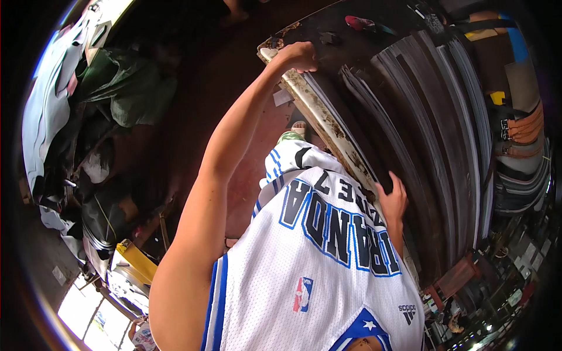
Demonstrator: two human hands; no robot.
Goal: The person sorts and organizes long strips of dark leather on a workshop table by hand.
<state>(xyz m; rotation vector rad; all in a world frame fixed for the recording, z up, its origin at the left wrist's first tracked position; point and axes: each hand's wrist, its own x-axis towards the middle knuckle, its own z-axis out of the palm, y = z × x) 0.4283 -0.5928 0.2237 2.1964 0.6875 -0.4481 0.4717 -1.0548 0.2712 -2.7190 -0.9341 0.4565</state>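
My left hand [300, 57] is at the end of my outstretched arm, over the far corner of a worn, pale-edged table [322, 120]. Its fingers are curled down at the end of the nearest dark sheets, and what they hold is hidden. Close to my body, my right hand [393, 198] has its thumb and fingers apart beside the table edge, against the near side of the dark sheets. Long stacks of dark, flat sheets [418, 111] with grey edges lie on the table, slightly fanned.
A red and green object [360, 23] lies beyond the stacks. Orange-strapped material [524, 128] is at the right. Dark green cloth [126, 85] and pale sheets [50, 117] are piled on the left, above a yellow item [136, 263]. A foot [299, 126] shows on the reddish floor.
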